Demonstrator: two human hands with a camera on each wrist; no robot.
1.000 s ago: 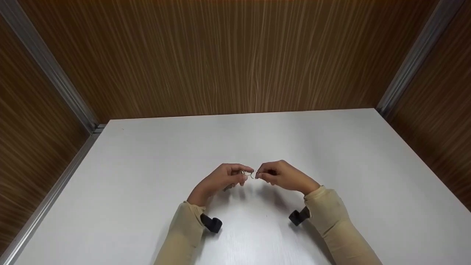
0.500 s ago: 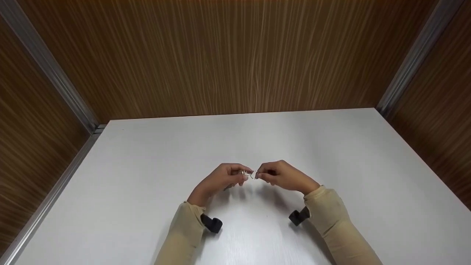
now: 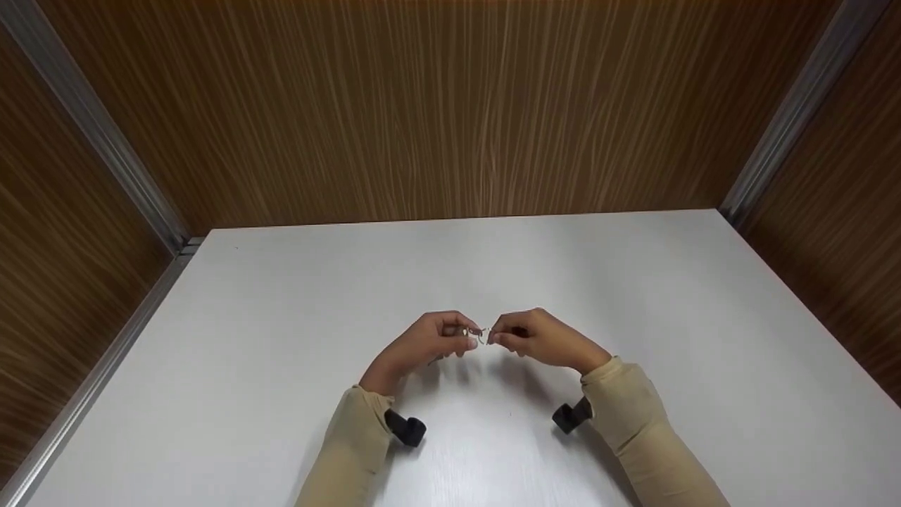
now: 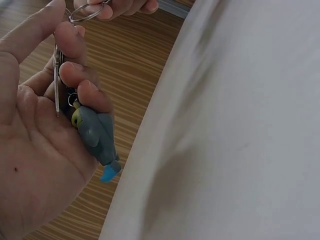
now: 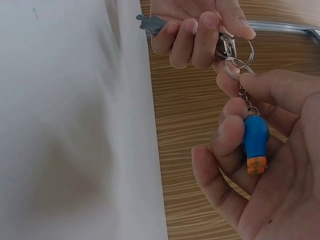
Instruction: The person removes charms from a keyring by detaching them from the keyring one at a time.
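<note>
Two keyrings [image 5: 239, 60], rings touching — each hand pinches one.
Left hand [image 3: 429, 343] holds the grey charm [image 4: 97, 135], right hand [image 3: 538, 339] the blue charm [image 5: 255, 140] — light, stiff, likely slippery wire; grip the rings.

We see the left grip [image 3: 429, 341] and the right grip [image 3: 540, 336] meeting fingertip to fingertip just above the surface [image 3: 633, 282], a figure charm [image 4: 96, 132] tucked inside the left grip, another charm [image 5: 255, 142] inside the right, their rings [image 5: 235, 57] touching between the two grips.
</note>
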